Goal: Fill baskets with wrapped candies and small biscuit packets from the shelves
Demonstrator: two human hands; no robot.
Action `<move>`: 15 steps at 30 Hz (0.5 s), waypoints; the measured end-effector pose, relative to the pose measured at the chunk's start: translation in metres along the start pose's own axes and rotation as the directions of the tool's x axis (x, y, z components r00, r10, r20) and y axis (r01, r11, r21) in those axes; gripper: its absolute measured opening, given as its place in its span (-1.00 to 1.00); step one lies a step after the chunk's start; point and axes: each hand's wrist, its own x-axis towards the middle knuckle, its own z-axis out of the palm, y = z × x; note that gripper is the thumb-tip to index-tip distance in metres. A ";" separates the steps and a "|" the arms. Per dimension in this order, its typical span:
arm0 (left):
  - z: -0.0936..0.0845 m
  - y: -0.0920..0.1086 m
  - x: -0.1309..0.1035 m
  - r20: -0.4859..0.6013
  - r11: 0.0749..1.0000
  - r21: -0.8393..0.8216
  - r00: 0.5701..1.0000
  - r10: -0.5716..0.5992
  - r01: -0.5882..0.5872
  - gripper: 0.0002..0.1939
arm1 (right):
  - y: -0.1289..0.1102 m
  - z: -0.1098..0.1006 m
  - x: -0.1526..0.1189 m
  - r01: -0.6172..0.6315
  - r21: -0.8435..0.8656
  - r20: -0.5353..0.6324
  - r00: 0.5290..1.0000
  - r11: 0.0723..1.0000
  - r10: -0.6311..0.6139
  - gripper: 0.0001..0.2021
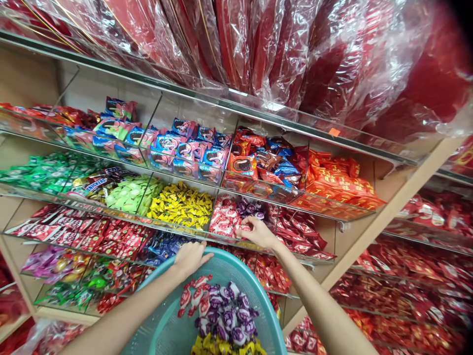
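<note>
My left hand (189, 259) is closed over the far rim of a teal plastic basket (268, 301), thumb on the inside. In the basket lie red-and-white wrapped candies (199, 296), a pile of purple-and-white wrapped candies (231, 313) and some yellow wrapped candies (225, 345) nearest me. My right hand (256, 232) reaches over the clear front lip of a shelf compartment. Its thumb and fingers are pinched on a red-and-white candy among the red-and-white candies (224, 217) there. Purple candies (251, 207) sit just behind it, partly hidden by the hand.
Yellow candies (181, 204) and light green packets (129, 194) fill compartments to the left. Cookie packs (242, 165) and orange packets (334, 172) stand on the shelf above, behind clear panels. Plastic-wrapped red items (236, 44) hang over the top ledge. More shelves (417, 291) rise at right.
</note>
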 end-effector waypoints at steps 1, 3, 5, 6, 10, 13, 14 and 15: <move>0.000 0.000 0.000 0.000 1.000 0.001 1.000 0.001 -0.001 -0.48 | 0.000 0.000 -0.001 -0.002 0.001 -0.003 1.000 1.000 0.002 -0.66; 0.000 0.000 0.001 0.003 1.000 0.000 1.000 -0.002 0.002 -0.48 | 0.000 0.000 -0.002 -0.008 -0.024 -0.003 1.000 1.000 0.008 -0.66; 0.000 0.001 0.001 0.013 1.000 -0.004 1.000 -0.007 0.007 -0.48 | -0.001 0.001 -0.003 0.007 -0.063 -0.012 1.000 0.998 -0.008 -0.68; 0.000 0.001 0.001 0.016 1.000 -0.006 1.000 -0.007 0.007 -0.47 | -0.002 0.002 -0.004 0.027 -0.077 -0.022 0.999 0.997 -0.029 -0.68; 0.001 0.002 0.001 0.020 1.000 -0.010 1.000 -0.014 0.014 -0.45 | -0.006 0.005 -0.007 0.113 -0.098 -0.050 0.992 0.989 -0.119 -0.72; 0.001 0.003 0.000 0.019 1.000 -0.003 1.000 -0.014 0.014 -0.43 | -0.009 0.006 -0.011 0.119 -0.054 -0.111 0.986 0.991 -0.124 -0.75; 0.001 0.003 0.000 0.018 1.000 0.000 1.000 -0.013 0.013 -0.43 | -0.010 0.004 -0.013 0.110 -0.031 -0.143 0.983 0.993 -0.113 -0.75; 0.001 0.003 0.001 0.017 1.000 0.003 1.000 -0.011 0.011 -0.43 | -0.012 0.001 -0.017 0.102 -0.005 -0.181 0.978 0.995 -0.101 -0.74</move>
